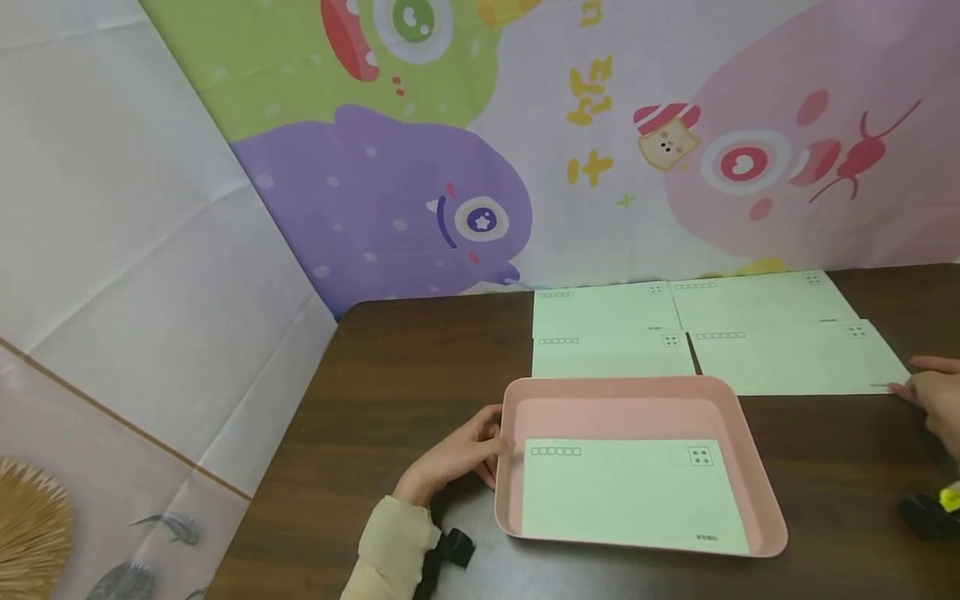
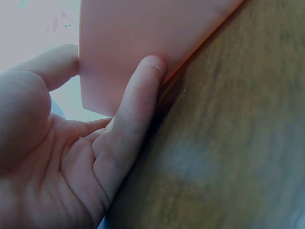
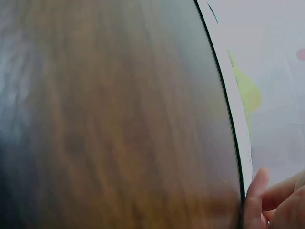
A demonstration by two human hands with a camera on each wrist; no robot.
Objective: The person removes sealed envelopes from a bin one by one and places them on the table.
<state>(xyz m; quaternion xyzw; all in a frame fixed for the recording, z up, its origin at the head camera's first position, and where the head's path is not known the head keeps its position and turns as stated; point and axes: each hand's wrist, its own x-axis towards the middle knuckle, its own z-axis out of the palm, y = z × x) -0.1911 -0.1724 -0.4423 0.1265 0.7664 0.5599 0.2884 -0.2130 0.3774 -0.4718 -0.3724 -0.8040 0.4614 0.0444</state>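
Around the left rim of a pink tray point(image 1: 622, 408) my left hand point(image 1: 461, 446) is curled, the thumb over the edge. The left wrist view shows a finger pressed to the outside of the tray wall point(image 2: 119, 52). One pale green envelope point(image 1: 630, 500) with printed squares lies flat inside the tray. At the far right, my right hand point(image 1: 937, 400) pinches the near right corner of another envelope point(image 1: 795, 360) on the table. In the right wrist view that envelope shows only as a thin pale strip beside the fingertips point(image 3: 259, 183); much of the hand is out of frame.
Behind the tray lie more envelopes, at back left point(image 1: 600, 310), back right point(image 1: 750, 300) and front left point(image 1: 611, 358), the last partly behind the tray rim. A cartoon-printed cloth point(image 1: 390, 200) hangs along the far edge of the dark wooden table point(image 1: 390, 367).
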